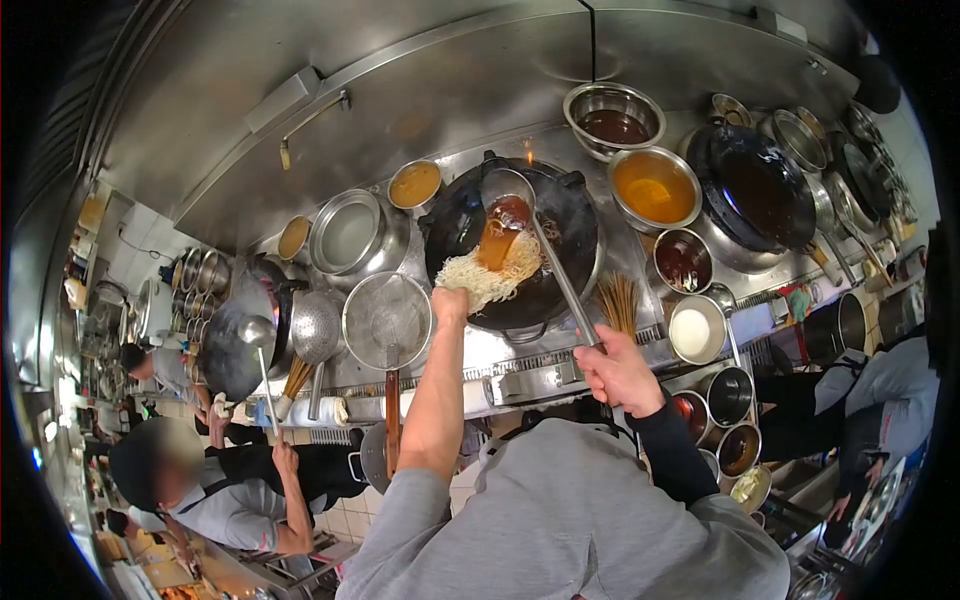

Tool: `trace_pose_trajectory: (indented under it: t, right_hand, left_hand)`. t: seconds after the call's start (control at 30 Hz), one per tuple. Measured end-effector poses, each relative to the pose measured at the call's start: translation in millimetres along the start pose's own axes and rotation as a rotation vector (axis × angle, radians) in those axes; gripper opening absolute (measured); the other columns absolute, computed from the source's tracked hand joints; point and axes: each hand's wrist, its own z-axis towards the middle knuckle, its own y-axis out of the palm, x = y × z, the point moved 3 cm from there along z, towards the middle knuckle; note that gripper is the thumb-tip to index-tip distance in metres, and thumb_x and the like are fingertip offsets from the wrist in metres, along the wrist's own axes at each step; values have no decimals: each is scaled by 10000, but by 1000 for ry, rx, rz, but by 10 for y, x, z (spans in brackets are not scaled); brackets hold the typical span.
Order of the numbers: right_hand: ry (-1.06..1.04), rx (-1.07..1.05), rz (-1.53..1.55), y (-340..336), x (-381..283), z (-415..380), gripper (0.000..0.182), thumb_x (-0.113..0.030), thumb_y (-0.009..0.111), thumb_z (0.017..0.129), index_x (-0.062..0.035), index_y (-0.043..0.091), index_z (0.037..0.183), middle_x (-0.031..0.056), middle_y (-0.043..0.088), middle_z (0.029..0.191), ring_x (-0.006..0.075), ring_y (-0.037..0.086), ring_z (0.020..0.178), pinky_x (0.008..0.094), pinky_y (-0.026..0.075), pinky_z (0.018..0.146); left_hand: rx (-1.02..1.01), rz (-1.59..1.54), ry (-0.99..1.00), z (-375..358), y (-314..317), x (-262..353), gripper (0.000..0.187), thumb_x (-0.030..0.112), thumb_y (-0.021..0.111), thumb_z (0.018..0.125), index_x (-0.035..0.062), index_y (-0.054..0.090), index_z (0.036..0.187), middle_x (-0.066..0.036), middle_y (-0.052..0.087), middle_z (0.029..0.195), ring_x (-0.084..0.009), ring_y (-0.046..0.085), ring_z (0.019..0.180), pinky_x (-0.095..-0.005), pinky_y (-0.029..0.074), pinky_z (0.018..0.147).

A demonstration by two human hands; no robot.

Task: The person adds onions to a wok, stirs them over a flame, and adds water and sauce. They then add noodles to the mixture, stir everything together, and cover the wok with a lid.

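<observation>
My left hand is closed at the near left edge of a mass of pale noodles above a black wok. My right hand is wrapped round the long handle of a metal ladle. The ladle's bowl is tilted over the noodles, and reddish-brown sauce runs from it onto them. Part of the wok's inside is hidden by the noodles and the ladle.
Bowls of orange liquid and dark sauce stand right of the wok. A mesh strainer and a bamboo brush lie nearby. At the left a co-worker holds another ladle at a steaming wok.
</observation>
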Motion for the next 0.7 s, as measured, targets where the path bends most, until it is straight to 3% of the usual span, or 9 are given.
trace_pose_trajectory:
  t: [0.03, 0.13, 0.23, 0.43, 0.53, 0.7]
  right_hand:
    - [-22, -2, -129, 10, -29, -17, 250, -151, 598, 1017, -19, 547, 1223, -7, 510, 740, 50, 499, 612, 246, 411, 498]
    - [-232, 130, -380, -4, 180, 111, 311, -173, 614, 1001, 14, 556, 1243, 93, 622, 768, 185, 637, 686, 345, 488, 595]
    - [-525, 256, -591, -42, 394, 190, 285, -141, 628, 991, 9, 561, 1224, 39, 539, 708, 138, 557, 622, 320, 450, 562]
    - [-407, 242, -657, -137, 702, 274, 287, -178, 634, 991, 7, 571, 1202, 198, 609, 757, 372, 607, 700, 422, 480, 656]
    - [-355, 177, -748, -190, 871, 409, 309, -210, 597, 996, 53, 536, 1148, 325, 650, 867, 504, 646, 858, 538, 501, 731]
    - [-397, 134, -915, -195, 1162, 566, 236, -158, 540, 1001, 60, 473, 1060, 340, 625, 754, 542, 633, 785, 598, 490, 702]
  left_hand:
    - [0, -11, -13, -78, -18, 62, 339, 52, 654, 773, -165, 698, 1029, -286, 740, 1016, -353, 748, 944, -405, 563, 823]
    - [7, -33, -15, -93, -1, 28, 340, 45, 648, 776, -163, 697, 1040, -277, 742, 1016, -344, 747, 934, -397, 561, 821]
    - [33, 29, -5, -176, -26, 113, 337, 35, 644, 776, -159, 696, 1046, -270, 743, 1021, -329, 746, 931, -389, 559, 819]
    - [11, -19, -47, -189, -14, 153, 327, 33, 644, 776, -145, 697, 1045, -267, 741, 1029, -332, 743, 930, -393, 555, 813]
    - [1, -90, -5, 80, 186, -102, 307, 33, 635, 780, -136, 699, 1027, -269, 739, 1013, -347, 742, 913, -404, 557, 794]
    - [-29, -23, -3, 71, 386, -137, 292, 37, 613, 795, -124, 687, 1027, -282, 730, 1004, -376, 736, 915, -430, 558, 805]
